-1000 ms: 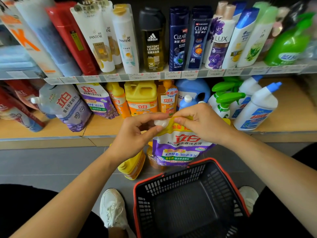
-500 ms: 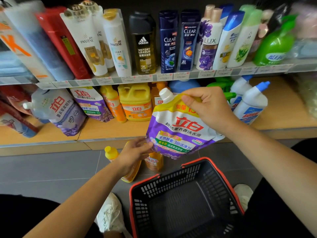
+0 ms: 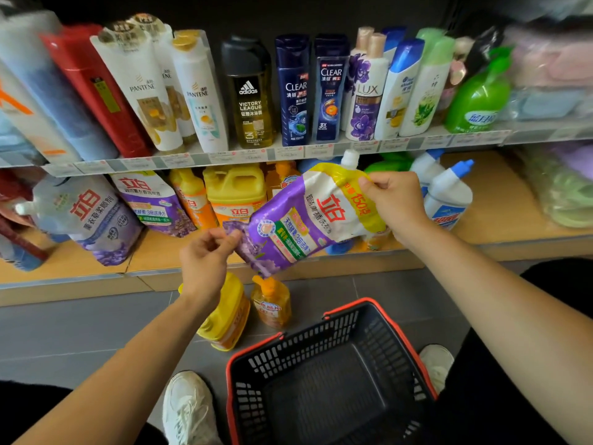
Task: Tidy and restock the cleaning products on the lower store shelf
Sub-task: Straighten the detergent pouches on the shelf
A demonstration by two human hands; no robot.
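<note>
While the glossy purple pouch (image 3: 308, 220) hangs tilted, spout up, before the lower shelf (image 3: 167, 255), the right hand (image 3: 398, 203) pinches its yellow top corner and the left hand (image 3: 205, 255) pinches the crinkled bottom corner. Bare wooden board shows in front of the soft leaning pouches (image 3: 154, 203). Below, a black mesh basket (image 3: 321, 345) with a red rim sits on the grey tiled floor (image 3: 80, 332).

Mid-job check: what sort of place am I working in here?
Most likely a shop aisle for toiletries and cleaning goods: price tags line the upper shelf, shampoo bottles stand in rows on it, and a shopping basket sits on the floor.
</note>
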